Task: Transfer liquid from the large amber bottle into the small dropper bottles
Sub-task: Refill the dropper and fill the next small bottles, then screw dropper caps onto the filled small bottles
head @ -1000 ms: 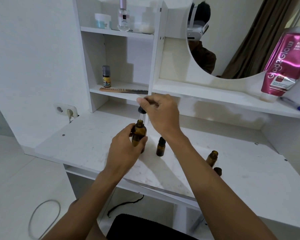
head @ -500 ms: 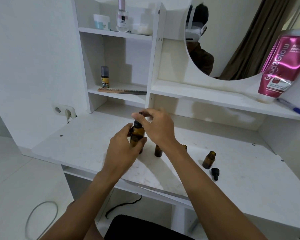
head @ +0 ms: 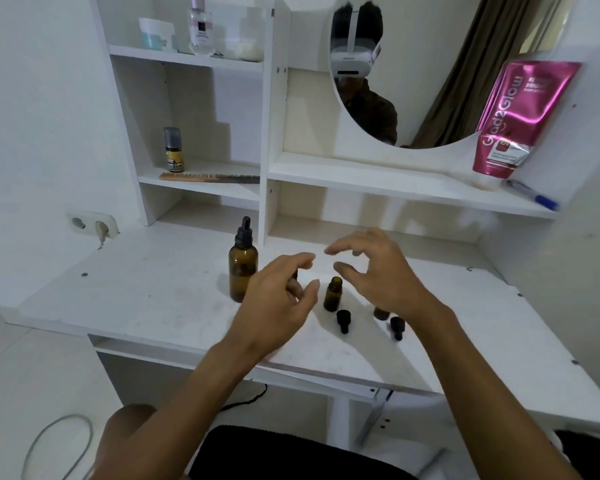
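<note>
The large amber bottle (head: 242,268) stands upright on the white desk (head: 146,292) with its black dropper cap on. My left hand (head: 278,303) hovers just right of it, fingers apart, holding nothing. A small open amber dropper bottle (head: 332,294) stands between my hands. My right hand (head: 378,271) hangs above and right of it, fingers spread and empty. Another small bottle (head: 381,312) is mostly hidden under my right wrist; a third is partly hidden behind my left fingers. Two black dropper caps (head: 343,319) (head: 396,326) lie on the desk in front.
Shelves rise behind the desk with a comb (head: 208,177), a small spray can (head: 174,150), jars and a clear bottle (head: 200,26). A pink tube (head: 513,123) and a pen (head: 534,199) sit on the right shelf under a mirror. A wall socket (head: 90,224) is at left.
My right hand put the dropper cap back on the large bottle. Both hands let go of it and moved right, over the small bottles.
</note>
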